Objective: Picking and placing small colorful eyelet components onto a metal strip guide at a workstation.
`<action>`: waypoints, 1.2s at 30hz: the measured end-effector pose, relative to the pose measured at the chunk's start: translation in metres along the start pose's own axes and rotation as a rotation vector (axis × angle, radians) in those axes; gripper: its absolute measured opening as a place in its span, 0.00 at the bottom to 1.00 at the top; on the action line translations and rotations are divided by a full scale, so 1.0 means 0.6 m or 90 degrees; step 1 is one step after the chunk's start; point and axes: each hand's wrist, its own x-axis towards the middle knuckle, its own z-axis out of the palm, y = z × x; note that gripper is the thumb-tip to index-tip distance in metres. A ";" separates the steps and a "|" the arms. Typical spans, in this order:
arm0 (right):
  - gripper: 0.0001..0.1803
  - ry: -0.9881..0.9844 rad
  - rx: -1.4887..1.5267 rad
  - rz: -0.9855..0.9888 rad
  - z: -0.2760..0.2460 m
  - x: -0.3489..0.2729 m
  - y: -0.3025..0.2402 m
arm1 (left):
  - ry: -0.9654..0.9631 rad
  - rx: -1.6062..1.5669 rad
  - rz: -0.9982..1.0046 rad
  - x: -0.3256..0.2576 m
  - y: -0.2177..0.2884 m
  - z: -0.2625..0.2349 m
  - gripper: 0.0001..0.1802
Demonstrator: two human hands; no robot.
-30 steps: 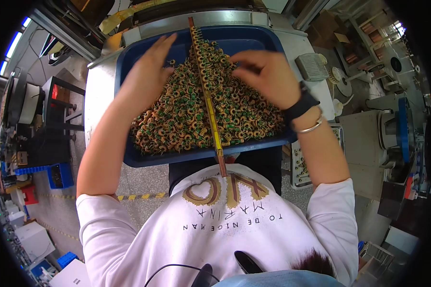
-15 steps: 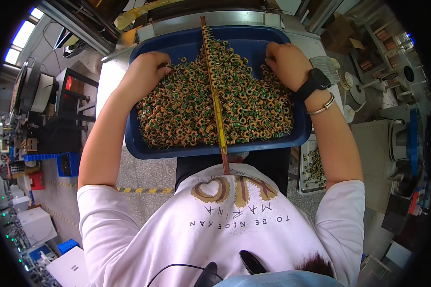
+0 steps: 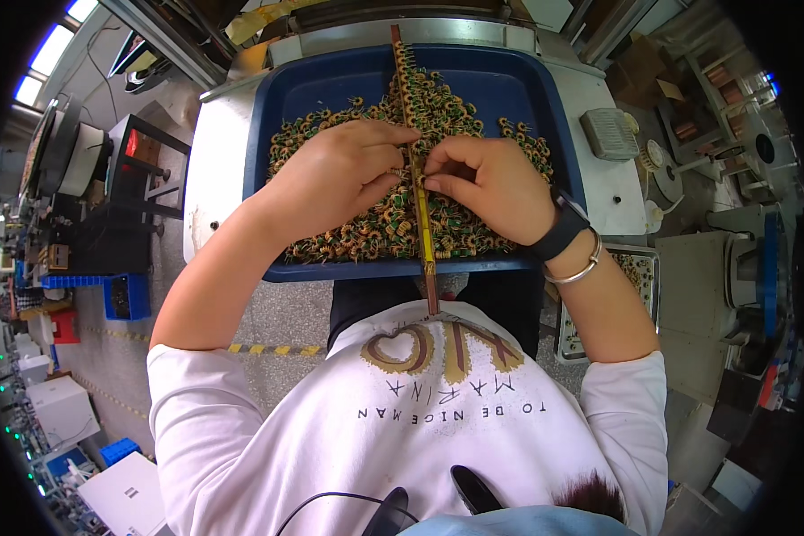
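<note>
A blue plastic tray (image 3: 502, 59) holds a heap of small copper-wound toroidal coils (image 3: 353, 246) with green parts and wire leads. Across the tray, far rim to near rim, lies a narrow strip (image 3: 426, 239), yellow along its near part, with coils lined up along its far part. My left hand (image 3: 335, 174) is over the heap, fingers bent and their tips at the strip's left side; what they hold, if anything, is hidden. On the strip's right side my right hand (image 3: 496, 183) pinches a small coil between thumb and forefinger, close against the strip.
The tray lies on a white table (image 3: 216, 165), its near edge by my body. To its right stands a grey ribbed box (image 3: 609, 134). A metal tray (image 3: 657, 295) with more coils sits lower right. Machines and a black stand (image 3: 138, 192) are farther left.
Both hands have moved inward from the tray's left and right sides to the strip in the middle. The tray and strip appear shifted slightly right and up in the view.
</note>
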 end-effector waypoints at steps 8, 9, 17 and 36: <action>0.07 0.038 -0.109 -0.003 0.009 0.006 -0.005 | -0.015 0.003 0.016 -0.019 0.003 0.020 0.07; 0.07 0.058 -0.125 -0.011 0.011 0.006 -0.001 | -0.011 -0.007 0.015 -0.019 0.003 0.019 0.07; 0.12 0.060 0.005 -0.078 -0.005 -0.003 -0.033 | 0.069 -0.121 -0.124 -0.009 0.011 0.005 0.08; 0.07 0.097 -0.194 -0.132 0.018 -0.009 -0.006 | -0.018 0.008 -0.069 -0.011 -0.009 0.038 0.26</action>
